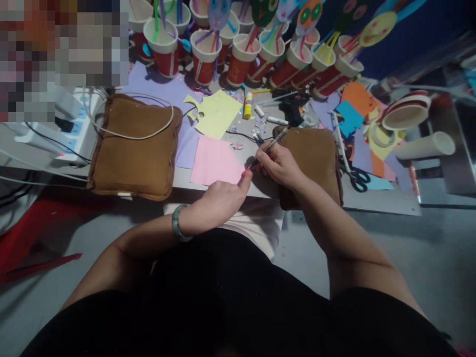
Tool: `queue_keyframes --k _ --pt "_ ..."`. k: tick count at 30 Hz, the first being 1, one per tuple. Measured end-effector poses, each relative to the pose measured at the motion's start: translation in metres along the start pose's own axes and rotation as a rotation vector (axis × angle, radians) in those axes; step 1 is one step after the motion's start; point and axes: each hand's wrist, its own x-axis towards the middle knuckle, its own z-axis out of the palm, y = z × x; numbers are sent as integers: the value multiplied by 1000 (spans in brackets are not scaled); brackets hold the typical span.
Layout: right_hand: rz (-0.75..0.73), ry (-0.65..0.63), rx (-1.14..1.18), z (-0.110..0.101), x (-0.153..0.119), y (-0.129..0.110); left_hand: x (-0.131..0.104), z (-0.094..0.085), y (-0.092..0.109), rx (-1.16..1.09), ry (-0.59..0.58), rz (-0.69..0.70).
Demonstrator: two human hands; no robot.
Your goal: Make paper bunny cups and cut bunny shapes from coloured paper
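My right hand [277, 161] is closed around a dark pen [277, 139], its tip pointing down and left. The tip comes close to the index finger of my left hand [223, 198], at whose fingertip a small red spot shows. My left hand's index finger is stretched out; its other fingers are curled, and whatever lies under them is hidden. Just beyond my left hand is a pink sheet [213, 161] near the table's front edge. Yellow paper [219, 114] with cut-outs lies behind it, and a brown cushion [312, 158] is under my right wrist.
Red-and-white cups [204, 59] with straws and paper faces line the back. Another brown cushion [136, 148] and power strips [80, 124] are at left. A glue stick [248, 106], glue gun [292, 106], black scissors [359, 178] and paper scraps [349, 116] lie around.
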Motion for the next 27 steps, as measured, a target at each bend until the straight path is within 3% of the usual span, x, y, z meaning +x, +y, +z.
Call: queue_keyframes --k 3,11,19,27 --pt "2 74 34 4 -7 4 0 -4 -1 10 -29 -11" --pt "-22 258 2 18 -29 4 1 5 -11 35 57 32" --pt "-85 369 -99 25 -41 4 1 -6 -12 62 10 2" --pt "-97 453 20 34 -63 6 4 -15 -17 -19 24 7"
